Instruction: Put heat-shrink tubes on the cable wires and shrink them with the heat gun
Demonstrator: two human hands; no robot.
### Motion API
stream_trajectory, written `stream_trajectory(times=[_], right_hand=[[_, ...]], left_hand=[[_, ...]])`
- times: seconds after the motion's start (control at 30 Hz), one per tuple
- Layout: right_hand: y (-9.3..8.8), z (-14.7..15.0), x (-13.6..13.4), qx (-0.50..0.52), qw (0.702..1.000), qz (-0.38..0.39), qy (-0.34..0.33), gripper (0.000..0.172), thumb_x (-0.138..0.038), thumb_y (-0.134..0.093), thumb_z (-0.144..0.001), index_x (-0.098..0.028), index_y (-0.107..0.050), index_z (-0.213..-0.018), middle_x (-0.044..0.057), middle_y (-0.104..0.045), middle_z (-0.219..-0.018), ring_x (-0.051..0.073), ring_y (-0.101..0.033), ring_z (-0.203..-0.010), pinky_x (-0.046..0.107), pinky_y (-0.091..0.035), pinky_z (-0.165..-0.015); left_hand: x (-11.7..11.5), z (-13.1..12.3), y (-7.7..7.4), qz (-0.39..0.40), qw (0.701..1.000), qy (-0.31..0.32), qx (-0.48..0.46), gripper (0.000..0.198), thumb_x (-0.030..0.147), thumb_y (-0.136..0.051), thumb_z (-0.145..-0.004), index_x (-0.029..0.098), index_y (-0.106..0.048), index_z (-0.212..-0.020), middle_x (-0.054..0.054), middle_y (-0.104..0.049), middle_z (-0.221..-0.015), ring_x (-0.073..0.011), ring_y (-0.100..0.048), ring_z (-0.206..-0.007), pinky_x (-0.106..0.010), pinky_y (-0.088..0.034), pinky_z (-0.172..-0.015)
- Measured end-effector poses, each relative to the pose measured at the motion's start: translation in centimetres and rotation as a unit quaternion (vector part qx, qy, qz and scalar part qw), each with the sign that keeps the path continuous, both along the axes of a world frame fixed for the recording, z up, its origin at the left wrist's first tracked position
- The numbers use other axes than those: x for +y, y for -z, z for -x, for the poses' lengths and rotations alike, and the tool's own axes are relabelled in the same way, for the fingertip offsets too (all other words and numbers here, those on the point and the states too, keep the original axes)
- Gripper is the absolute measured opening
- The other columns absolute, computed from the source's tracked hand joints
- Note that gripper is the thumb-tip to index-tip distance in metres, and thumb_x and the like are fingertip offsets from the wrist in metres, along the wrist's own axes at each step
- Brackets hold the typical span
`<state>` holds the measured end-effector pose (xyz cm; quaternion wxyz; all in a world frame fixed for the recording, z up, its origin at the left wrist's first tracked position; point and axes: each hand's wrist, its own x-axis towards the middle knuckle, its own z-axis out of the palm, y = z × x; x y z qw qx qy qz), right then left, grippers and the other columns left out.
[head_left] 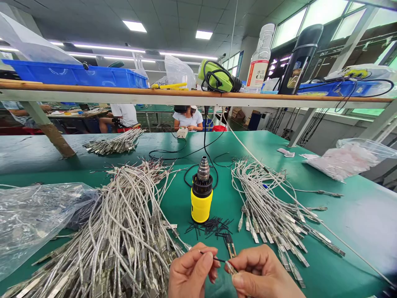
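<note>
Hands: left hand [194,269] pinches a dark strand [221,260], right hand [263,269] a silvery cable end [230,268]; both closed, over the bench's [254,142] near edge.
Cable pile [124,223]: fills the bench's near left corner.
Yellow heat gun [201,203]: upright mid-bench, nozzle up.
Black tubes [214,226]: scattered at its foot.
Strand tip [201,252]: pokes past the left pinch; from my feed, I'd grip lightly, keeping the strand straight.

Clear plastic bottle [261,50], white label [258,73], "水溶" above "C10"
</note>
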<state>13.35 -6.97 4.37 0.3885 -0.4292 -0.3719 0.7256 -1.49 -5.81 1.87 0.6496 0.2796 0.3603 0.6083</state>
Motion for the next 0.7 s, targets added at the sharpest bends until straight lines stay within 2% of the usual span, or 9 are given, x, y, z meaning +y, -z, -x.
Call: stream_trajectory(times=[0.1,0.2,0.53,0.7], right_hand=[[-0.1,0.0,0.0,-0.005,1.0,-0.002,-0.002,0.039,-0.047,-0.083,-0.056,-0.011,-0.073,-0.068,0.001,-0.061,-0.05,0.001,-0.045,-0.039,0.013,-0.026,-0.04],[-0.1,0.0,0.0,-0.014,1.0,-0.001,-0.002,0.041,-0.048,-0.083,-0.055,-0.011,-0.073,-0.067,0.001,-0.06,-0.049,0.001,-0.043,-0.038,0.013,-0.025,-0.039],[0.3,-0.1,0.1,0.006,1.0,0.002,0.009,0.036,-0.043,-0.084,-0.056,-0.011,-0.073,-0.068,0.001,-0.063,-0.05,0.001,-0.045,-0.038,0.012,-0.03,-0.039],[0.3,-0.5,0.1,-0.001,1.0,-0.003,0.007,0.035,-0.043,-0.083,-0.057,-0.011,-0.074,-0.069,0.001,-0.063,-0.049,0.001,-0.046,-0.038,0.011,-0.034,-0.039]], left_hand=[[0.3,0.2,0.6,-0.037,0.999,0.017,-0.001,0.017,0.035,-0.08,-0.061,0.019,-0.077,-0.066,-0.002,-0.066,-0.054,-0.009,-0.056,-0.046,-0.016,-0.044,-0.044],[0.3,0.3,0.9,-0.037,0.999,0.021,0.003,0.016,0.034,-0.079,-0.063,0.018,-0.077,-0.065,-0.002,-0.066,-0.054,-0.0091,-0.057,-0.047,-0.015,-0.044,-0.045],[0.1,0.2,0.3,-0.001,1.0,0.015,0.009,0.024,0.04,-0.082,-0.056,0.018,-0.077,-0.065,-0.002,-0.065,-0.054,-0.0086,-0.055,-0.047,-0.016,-0.043,-0.046],[0.0,0.3,1.8,-0.002,0.998,0.068,-0.001,0.033,0.045,-0.082,-0.054,0.018,-0.077,-0.073,-0.003,-0.068,-0.06,-0.0071,-0.053,-0.046,-0.017,-0.041,-0.047]])
